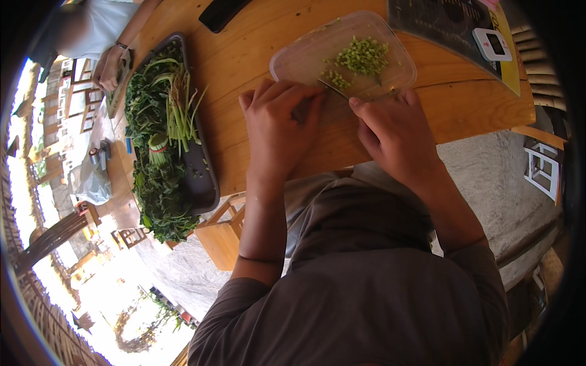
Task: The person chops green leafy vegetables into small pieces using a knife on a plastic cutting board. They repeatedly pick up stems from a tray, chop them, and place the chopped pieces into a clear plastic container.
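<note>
table [229, 91] — open between tray [200, 174] and left hand [279, 116] — knife [333, 89] in right hand [397, 135]

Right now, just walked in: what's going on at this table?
A person's right hand holds a thin blade over the near part of a translucent plastic board. Their left hand is curled near the blade's tip; whether it holds anything is unclear. Small chopped green pieces lie on the board. To the left, a dark tray holds leafy greens.
</note>
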The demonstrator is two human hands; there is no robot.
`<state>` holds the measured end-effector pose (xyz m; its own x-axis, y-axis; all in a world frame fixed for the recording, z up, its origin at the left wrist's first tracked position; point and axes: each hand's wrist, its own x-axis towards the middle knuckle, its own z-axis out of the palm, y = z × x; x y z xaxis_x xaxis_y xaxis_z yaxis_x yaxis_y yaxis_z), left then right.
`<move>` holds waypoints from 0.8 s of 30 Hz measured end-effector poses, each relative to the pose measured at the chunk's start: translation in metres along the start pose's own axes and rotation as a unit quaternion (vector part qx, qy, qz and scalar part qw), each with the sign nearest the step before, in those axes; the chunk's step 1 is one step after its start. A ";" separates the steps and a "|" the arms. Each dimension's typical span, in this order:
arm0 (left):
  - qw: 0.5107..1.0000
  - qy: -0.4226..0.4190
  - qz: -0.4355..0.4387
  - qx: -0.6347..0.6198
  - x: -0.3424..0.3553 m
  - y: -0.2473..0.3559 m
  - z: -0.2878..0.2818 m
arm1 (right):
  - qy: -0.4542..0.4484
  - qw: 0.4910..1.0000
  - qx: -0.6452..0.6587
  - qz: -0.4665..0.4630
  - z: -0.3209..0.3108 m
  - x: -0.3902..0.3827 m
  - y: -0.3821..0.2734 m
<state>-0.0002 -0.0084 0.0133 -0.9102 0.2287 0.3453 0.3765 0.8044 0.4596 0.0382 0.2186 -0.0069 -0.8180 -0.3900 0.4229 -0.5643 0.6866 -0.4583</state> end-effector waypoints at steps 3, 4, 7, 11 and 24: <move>1.000 -0.009 -0.001 0.002 0.002 0.001 -0.001 | 0.002 1.000 -0.007 0.012 0.001 0.001 -0.001; 1.000 -0.009 -0.003 -0.001 0.002 0.001 -0.001 | 0.010 1.000 -0.001 0.010 0.002 0.000 0.000; 1.000 -0.011 -0.013 -0.008 0.001 0.001 -0.002 | 0.021 1.000 0.009 0.008 0.001 -0.004 0.001; 1.000 -0.014 -0.017 -0.001 0.002 0.001 -0.002 | 0.053 0.998 0.009 -0.017 0.001 -0.007 0.006; 1.000 -0.005 -0.008 0.000 0.000 0.000 0.001 | 0.026 1.000 -0.004 -0.017 -0.001 -0.002 -0.001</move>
<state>-0.0002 -0.0083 0.0124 -0.9176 0.2219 0.3299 0.3625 0.8078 0.4648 0.0404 0.2195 -0.0065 -0.7914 -0.3803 0.4786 -0.5905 0.6781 -0.4376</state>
